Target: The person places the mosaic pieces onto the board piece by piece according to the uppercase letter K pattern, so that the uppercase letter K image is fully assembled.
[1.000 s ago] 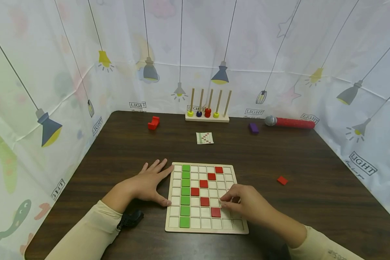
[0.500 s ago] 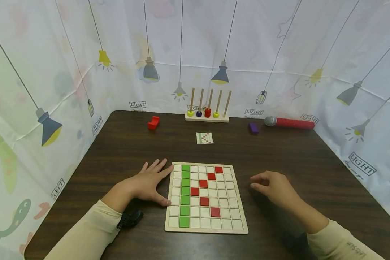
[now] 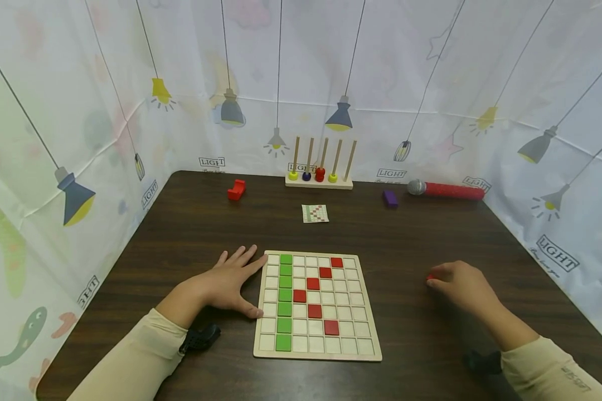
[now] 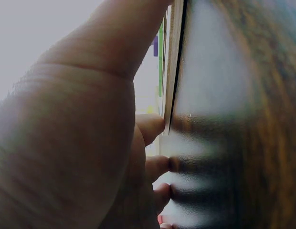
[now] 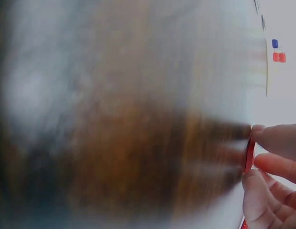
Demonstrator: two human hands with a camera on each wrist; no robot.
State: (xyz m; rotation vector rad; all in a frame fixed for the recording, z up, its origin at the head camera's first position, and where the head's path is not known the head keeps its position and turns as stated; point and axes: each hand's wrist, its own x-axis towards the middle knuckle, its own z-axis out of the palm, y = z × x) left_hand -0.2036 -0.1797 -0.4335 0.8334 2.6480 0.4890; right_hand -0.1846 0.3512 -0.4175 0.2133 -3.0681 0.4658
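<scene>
A wooden grid board (image 3: 317, 356) lies flat at the front middle of the table. One of its columns is filled with green tiles (image 3: 285, 295), and red tiles (image 3: 313, 284) run diagonally across other cells. My left hand (image 3: 223, 285), fingers spread, rests on the table with thumb and index finger touching the board's left edge. Out to the right of the board, my right hand (image 3: 464, 287) pinches a loose red tile (image 5: 250, 153) at the tabletop. In the head view the fingers hide most of that tile.
A small pattern card (image 3: 315, 214) lies beyond the board. Farther back stand a peg abacus (image 3: 319, 182), a red chair-shaped block (image 3: 237, 190), a purple block (image 3: 390, 199) and a red microphone (image 3: 446, 190). A printed curtain (image 3: 180, 133) encloses the table's back and sides.
My right hand has moved away from the board, rightward to the loose red tile, and its fingers have closed on it. The left hand has stayed at the board's edge.
</scene>
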